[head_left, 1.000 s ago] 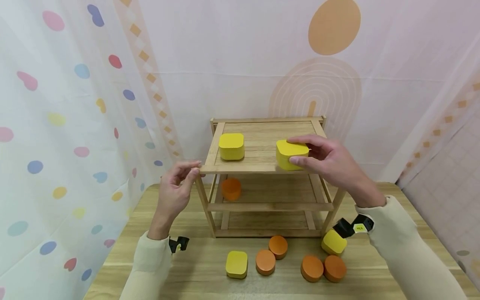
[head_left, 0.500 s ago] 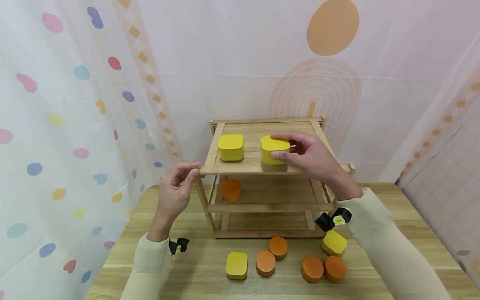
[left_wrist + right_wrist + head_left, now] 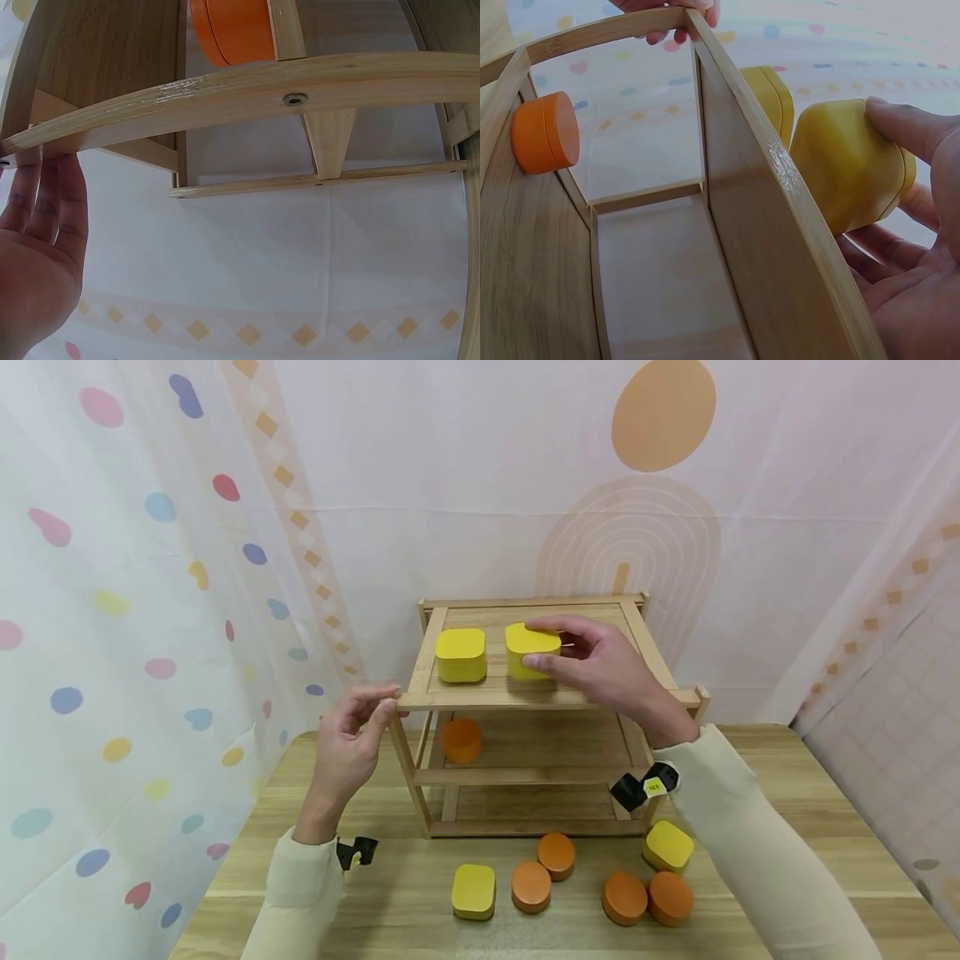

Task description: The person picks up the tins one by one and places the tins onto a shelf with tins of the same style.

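My right hand (image 3: 615, 670) grips a yellow rounded-square box (image 3: 532, 650) by its right side, over the top board of a wooden three-tier shelf (image 3: 517, 699). Thumb and fingers wrap this yellow box (image 3: 847, 165) in the right wrist view. A second yellow box (image 3: 461, 656) stands on the same board, a small gap to its left. With thumb and fingertips, my left hand (image 3: 351, 739) pinches the front left corner of the top board; its fingers (image 3: 71, 199) reach under the wood in the left wrist view. On the middle tier sits an orange round box (image 3: 461, 741), near the left end.
In front of the shelf on the wooden table (image 3: 390, 902) lie a yellow box (image 3: 473, 892), another yellow box (image 3: 667, 846) at the right, and several orange round boxes (image 3: 531, 887). A patterned curtain (image 3: 465, 477) hangs behind and to the left.
My right hand has carried its yellow box leftward along the top board, closer to the other yellow box. The left hand stays at the shelf's corner.
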Action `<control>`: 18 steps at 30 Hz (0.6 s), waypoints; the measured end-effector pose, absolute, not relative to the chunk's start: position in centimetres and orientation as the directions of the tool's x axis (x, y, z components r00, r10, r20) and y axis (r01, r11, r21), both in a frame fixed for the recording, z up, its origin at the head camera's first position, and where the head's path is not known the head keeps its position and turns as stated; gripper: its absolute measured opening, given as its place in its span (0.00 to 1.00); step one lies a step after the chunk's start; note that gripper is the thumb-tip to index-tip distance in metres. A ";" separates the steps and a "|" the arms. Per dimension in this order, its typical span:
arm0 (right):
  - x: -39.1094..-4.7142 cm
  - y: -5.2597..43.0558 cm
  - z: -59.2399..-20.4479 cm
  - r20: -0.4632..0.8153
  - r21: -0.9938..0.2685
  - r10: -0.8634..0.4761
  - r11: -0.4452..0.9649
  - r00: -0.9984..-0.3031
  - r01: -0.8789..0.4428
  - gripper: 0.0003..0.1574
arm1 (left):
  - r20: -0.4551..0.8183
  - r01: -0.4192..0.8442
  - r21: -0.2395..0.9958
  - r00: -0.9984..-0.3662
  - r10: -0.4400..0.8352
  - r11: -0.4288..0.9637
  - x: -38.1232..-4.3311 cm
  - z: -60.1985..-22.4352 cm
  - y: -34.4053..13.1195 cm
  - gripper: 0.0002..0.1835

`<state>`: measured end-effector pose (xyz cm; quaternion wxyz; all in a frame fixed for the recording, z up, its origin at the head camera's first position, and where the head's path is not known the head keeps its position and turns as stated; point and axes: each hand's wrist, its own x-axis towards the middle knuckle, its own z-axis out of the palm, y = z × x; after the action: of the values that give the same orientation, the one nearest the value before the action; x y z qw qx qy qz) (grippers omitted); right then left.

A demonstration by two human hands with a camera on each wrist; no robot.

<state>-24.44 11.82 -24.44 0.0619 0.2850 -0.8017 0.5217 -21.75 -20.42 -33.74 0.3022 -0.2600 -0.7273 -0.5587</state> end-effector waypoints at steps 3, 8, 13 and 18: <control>-24.6 11.3 -24.3 0.385 -0.806 -0.392 0.298 -0.835 -0.511 0.29 | 0.729 0.713 0.657 -0.684 0.037 0.244 -21.7 -33.7 -20.5 0.10; -24.8 10.6 -24.2 0.370 -0.814 -0.389 0.301 -0.844 -0.496 0.29 | 0.730 0.716 0.654 -0.682 0.043 0.244 -21.7 -33.7 -20.5 0.10; -25.0 10.0 -24.3 0.371 -0.814 -0.390 0.301 -0.843 -0.497 0.29 | 0.735 0.722 0.649 -0.676 0.044 0.240 -21.7 -33.6 -20.5 0.10; -24.9 9.7 -24.3 0.364 -0.815 -0.382 0.310 -0.849 -0.489 0.29 | 0.734 0.720 0.652 -0.678 0.039 0.237 -21.6 -33.7 -20.5 0.10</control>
<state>-24.92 9.65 -24.32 0.0510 0.2697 -0.8077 0.5218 -21.58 -20.51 -33.66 0.3041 -0.2616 -0.7253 -0.5594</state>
